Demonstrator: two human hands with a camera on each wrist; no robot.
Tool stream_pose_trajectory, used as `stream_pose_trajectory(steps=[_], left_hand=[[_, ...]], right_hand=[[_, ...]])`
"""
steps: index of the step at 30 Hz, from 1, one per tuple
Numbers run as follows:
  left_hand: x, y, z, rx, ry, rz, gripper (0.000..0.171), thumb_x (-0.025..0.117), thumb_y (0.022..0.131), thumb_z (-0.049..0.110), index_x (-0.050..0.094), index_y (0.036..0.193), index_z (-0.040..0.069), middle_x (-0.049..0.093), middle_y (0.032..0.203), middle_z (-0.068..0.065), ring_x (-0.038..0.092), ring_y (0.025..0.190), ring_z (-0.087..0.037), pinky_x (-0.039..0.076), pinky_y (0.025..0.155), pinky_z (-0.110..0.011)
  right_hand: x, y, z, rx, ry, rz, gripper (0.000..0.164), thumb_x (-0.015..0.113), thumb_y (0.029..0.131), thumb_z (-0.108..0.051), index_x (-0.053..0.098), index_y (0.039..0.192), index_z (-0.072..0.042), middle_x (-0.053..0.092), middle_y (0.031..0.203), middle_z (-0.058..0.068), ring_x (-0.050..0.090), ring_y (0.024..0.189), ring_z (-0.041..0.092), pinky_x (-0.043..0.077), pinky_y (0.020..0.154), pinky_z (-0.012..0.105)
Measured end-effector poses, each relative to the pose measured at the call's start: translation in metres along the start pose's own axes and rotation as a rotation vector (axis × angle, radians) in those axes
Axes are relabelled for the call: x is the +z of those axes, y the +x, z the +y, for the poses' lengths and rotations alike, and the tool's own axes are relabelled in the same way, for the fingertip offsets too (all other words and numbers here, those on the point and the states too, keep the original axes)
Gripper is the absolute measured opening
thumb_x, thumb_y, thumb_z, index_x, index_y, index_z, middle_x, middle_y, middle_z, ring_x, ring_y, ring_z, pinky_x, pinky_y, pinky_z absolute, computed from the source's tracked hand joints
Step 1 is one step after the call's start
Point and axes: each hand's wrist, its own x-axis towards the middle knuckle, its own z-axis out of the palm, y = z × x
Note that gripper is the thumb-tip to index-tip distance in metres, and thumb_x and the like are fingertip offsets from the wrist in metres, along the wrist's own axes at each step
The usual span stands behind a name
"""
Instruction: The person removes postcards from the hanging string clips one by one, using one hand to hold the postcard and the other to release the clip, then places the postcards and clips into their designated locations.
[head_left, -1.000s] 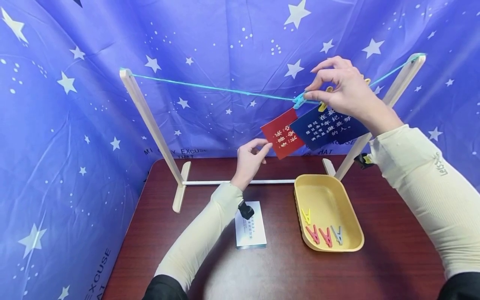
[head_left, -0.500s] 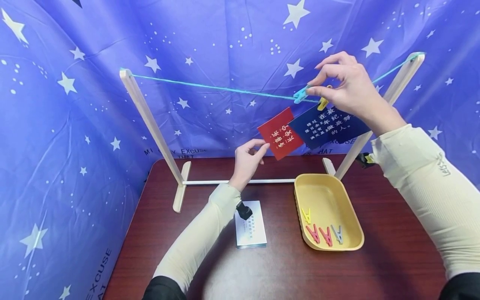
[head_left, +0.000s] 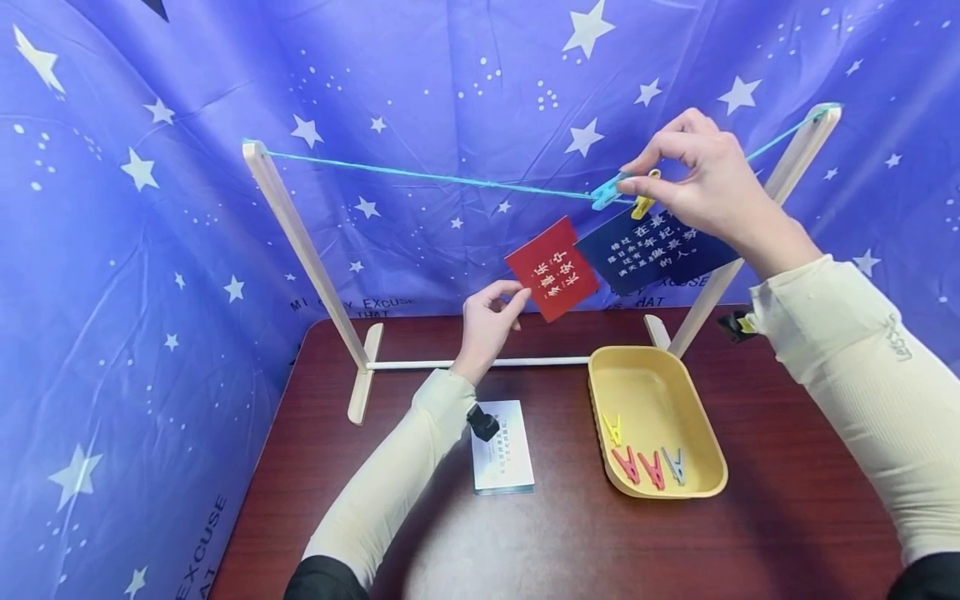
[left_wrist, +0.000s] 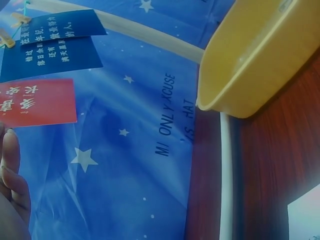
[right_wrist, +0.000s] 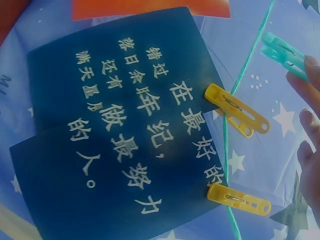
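My left hand [head_left: 491, 321] pinches a red card [head_left: 555, 268] with white characters by its lower left edge. The card is tilted, below the green string [head_left: 420, 174]. Up near the string, my right hand [head_left: 697, 171] pinches a turquoise clothespin [head_left: 607, 192] between thumb and fingertip. In the right wrist view the clothespin [right_wrist: 285, 54] stands apart from both string and red card. Two overlapping dark blue cards [right_wrist: 120, 115] hang beside them, held to the string by yellow clothespins [right_wrist: 239, 200]. In the head view the right hand hides part of these cards.
The string spans two wooden posts [head_left: 300, 242] joined by a white rod [head_left: 408, 364]. A yellow tray [head_left: 645, 375] at the right holds several clothespins [head_left: 651, 471]. Left of it, a stack of pale cards [head_left: 517, 454] lies on the dark red table [head_left: 600, 550], below the left forearm.
My left hand has drawn the red card a little left and away from the turquoise clothespin. The right hand has shifted slightly right with the clothespin.
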Motion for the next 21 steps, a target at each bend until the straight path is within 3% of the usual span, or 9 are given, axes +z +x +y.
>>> stream_pose_trajectory(steps=[5, 9, 14, 21], left_hand=[[-0.005, -0.002, -0.001, -0.004, 0.008, -0.002, 0.014, 0.077, 0.095, 0.011, 0.077, 0.102, -0.001, 0.075, 0.086, -0.011, 0.058, 0.048, -0.017, 0.046, 0.049, -0.023], [-0.009, -0.004, -0.002, -0.007, 0.012, -0.001, 0.014, 0.077, 0.095, 0.009, 0.076, 0.103, -0.002, 0.074, 0.087, -0.018, 0.058, 0.049, -0.018, 0.044, 0.047, -0.022], [-0.014, -0.007, -0.002, -0.011, 0.01, 0.003, 0.015, 0.076, 0.095, 0.009, 0.076, 0.103, -0.003, 0.073, 0.091, -0.025, 0.059, 0.051, -0.036, 0.042, 0.047, -0.022], [-0.02, -0.013, -0.001, -0.007, -0.003, 0.016, 0.013, 0.077, 0.095, 0.008, 0.077, 0.102, -0.003, 0.073, 0.089, -0.026, 0.058, 0.051, -0.029, 0.043, 0.047, -0.021]], right_hand=[[0.0, -0.01, 0.002, 0.034, 0.003, -0.027, 0.008, 0.084, 0.088, -0.007, 0.081, 0.094, -0.005, 0.055, 0.094, 0.005, 0.043, 0.089, 0.002, 0.033, 0.071, 0.026], [0.002, -0.017, 0.003, 0.014, 0.007, -0.048, 0.008, 0.084, 0.087, -0.004, 0.08, 0.093, -0.005, 0.056, 0.092, 0.005, 0.044, 0.087, 0.008, 0.031, 0.072, 0.028], [0.005, -0.027, 0.005, -0.031, 0.013, -0.079, 0.01, 0.084, 0.084, 0.003, 0.078, 0.09, -0.002, 0.055, 0.092, 0.008, 0.044, 0.087, 0.016, 0.03, 0.072, 0.028], [0.01, -0.044, 0.012, -0.047, 0.002, -0.112, 0.016, 0.086, 0.081, 0.004, 0.079, 0.091, -0.007, 0.056, 0.092, 0.006, 0.044, 0.086, 0.009, 0.032, 0.068, 0.024]])
